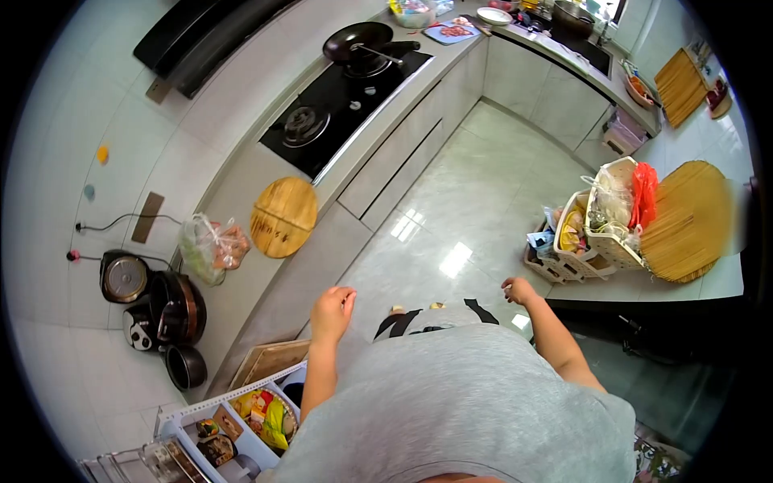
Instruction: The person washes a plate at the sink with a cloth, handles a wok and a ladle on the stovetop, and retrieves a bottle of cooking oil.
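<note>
My left hand [332, 312] hangs in the air beside the left counter, fingers loosely bent, with nothing seen in it. Nearest to it on that counter is a round wooden board [283, 217] with dark markings. My right hand [519, 291] is held low over the floor, its fingers a little apart and empty. Just beyond it stand stacked white plastic baskets [616, 245] with bagged goods and a red plastic bag [644, 196]. Neither hand touches anything.
A wok [354, 40] sits on the black gas stove [302, 145]. Cut meat lies on a blue cutting board [439, 34]. A plastic bag of food [205, 249] and a rice cooker [181, 310] occupy the left counter. A storage rack [185, 414] stands close on my left.
</note>
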The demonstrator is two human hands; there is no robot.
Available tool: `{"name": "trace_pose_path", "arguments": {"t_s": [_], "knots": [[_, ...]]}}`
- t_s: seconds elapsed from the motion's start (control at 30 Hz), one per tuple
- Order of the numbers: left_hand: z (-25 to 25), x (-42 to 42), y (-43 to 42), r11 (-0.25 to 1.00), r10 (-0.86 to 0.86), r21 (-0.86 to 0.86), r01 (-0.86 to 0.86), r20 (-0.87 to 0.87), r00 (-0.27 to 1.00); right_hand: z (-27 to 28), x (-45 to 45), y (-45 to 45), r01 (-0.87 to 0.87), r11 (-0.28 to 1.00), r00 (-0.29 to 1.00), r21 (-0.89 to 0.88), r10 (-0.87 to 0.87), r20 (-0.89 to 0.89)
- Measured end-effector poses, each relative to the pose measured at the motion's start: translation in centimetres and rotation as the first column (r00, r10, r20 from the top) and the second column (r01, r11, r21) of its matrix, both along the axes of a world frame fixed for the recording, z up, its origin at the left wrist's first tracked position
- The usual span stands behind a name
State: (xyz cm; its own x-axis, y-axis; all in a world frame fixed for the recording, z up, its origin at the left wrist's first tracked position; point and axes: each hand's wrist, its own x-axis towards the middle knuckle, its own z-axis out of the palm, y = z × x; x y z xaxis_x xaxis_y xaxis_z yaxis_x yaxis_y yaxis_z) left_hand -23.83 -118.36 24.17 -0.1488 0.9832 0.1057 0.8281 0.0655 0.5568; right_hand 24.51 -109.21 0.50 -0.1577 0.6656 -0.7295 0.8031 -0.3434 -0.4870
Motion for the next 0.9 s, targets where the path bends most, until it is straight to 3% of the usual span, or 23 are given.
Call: {"name": "trace_pose_path", "arguments": {"t_s": [0.07, 0.3, 0.4, 0.47, 0.53, 0.57, 0.6, 0.7, 0.8, 0.9], "knots": [[0.0, 0.6, 4.2, 0.997, -0.063, -0.036, 0.062, -0.035, 0.997, 0.8, 0.2, 0.1, 0.137, 0.990, 0.981, -0.038, -0.141, -0.135], [0.0, 3.8, 20.2, 0.963, -0.268, -0.038, 0.266, -0.052, 0.962, 1.2, 1.0, 4.4, 0.234, 0.964, 0.959, -0.129, -0.250, -0.135], [-0.9, 4.0, 27.1, 0.945, -0.320, 0.054, 0.322, -0.046, 0.946, 0.5, 1.2, 8.4, 0.297, 0.949, 0.943, -0.108, -0.309, -0.122], [-0.6, 3.9, 31.3, 0.958, -0.280, 0.054, 0.281, -0.028, 0.960, 1.2, 1.0, 11.7, 0.318, 0.945, 0.943, -0.083, -0.324, -0.076], [-0.6, 3.3, 35.4, 0.959, -0.267, 0.097, 0.267, -0.019, 0.964, 2.6, 1.3, 15.4, 0.117, 0.993, 0.992, 0.012, -0.118, 0.038], [-0.7, 3.0, 37.4, 0.960, -0.244, 0.139, 0.243, -0.009, 0.970, 3.5, 1.2, 17.4, 0.118, 0.993, 0.993, -0.002, -0.117, 0.031], [-0.7, 2.7, 39.6, 0.957, -0.254, 0.142, 0.253, -0.011, 0.967, 3.9, 1.3, 19.4, 0.131, 0.991, 0.991, 0.034, -0.131, 0.007], [-0.8, 2.3, 45.2, 0.962, -0.200, 0.182, 0.206, -0.052, 0.979, 2.8, 2.6, 24.9, 0.401, 0.915, 0.901, 0.035, -0.387, -0.195], [0.5, 3.2, 50.4, 0.954, -0.194, 0.224, 0.200, -0.048, 0.980, 6.1, 2.7, 28.9, 0.406, 0.888, 0.914, 0.216, -0.392, -0.107], [1.7, 5.0, 55.1, 0.939, -0.194, 0.297, 0.176, 0.032, 0.981, 2.4, 5.5, 31.2, 0.441, 0.887, 0.896, 0.135, -0.427, -0.119]]}}
